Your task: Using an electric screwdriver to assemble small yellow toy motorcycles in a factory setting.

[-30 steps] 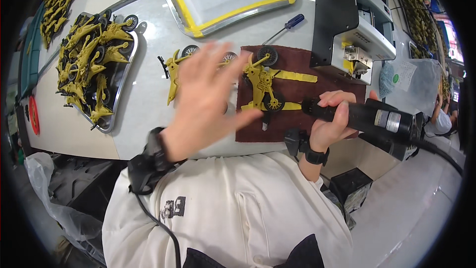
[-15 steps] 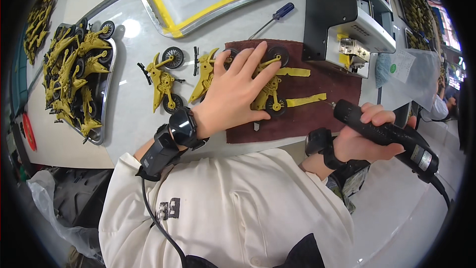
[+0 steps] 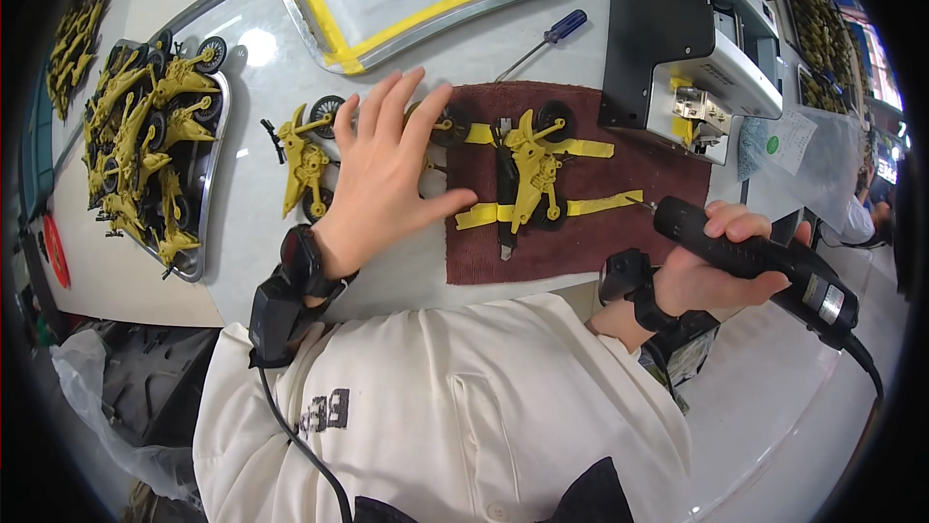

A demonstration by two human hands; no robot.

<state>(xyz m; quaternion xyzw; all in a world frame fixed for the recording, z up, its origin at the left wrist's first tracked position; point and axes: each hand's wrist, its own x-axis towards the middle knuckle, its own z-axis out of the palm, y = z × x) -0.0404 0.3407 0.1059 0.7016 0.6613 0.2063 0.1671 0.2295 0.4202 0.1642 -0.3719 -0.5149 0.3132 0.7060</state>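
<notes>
My left hand (image 3: 382, 160) is open with fingers spread, over a toy motorcycle whose black wheel (image 3: 451, 124) shows beside the index finger; the hand hides most of that toy, so I cannot tell if they touch. To its left lies another yellow toy motorcycle (image 3: 308, 165), partly covered by the fingers. A third yellow toy motorcycle (image 3: 530, 175) lies on the dark red cloth (image 3: 581, 257), at a dark bar with yellow tape strips (image 3: 605, 204). My right hand (image 3: 721, 267) grips a black electric screwdriver (image 3: 711, 236), its tip near the end of the lower strip.
A metal tray (image 3: 215, 194) heaped with yellow toy motorcycles (image 3: 145, 136) stands at the left. At the back lie a yellow-taped frame (image 3: 426, 22) and a blue-handled screwdriver (image 3: 556, 31). A black and white machine (image 3: 658, 49) stands at the back right, beside a plastic bag (image 3: 813, 150).
My left hand has moved left, off the motorcycle on the cloth, uncovering it and the dark bar. My right hand and the electric screwdriver have barely moved.
</notes>
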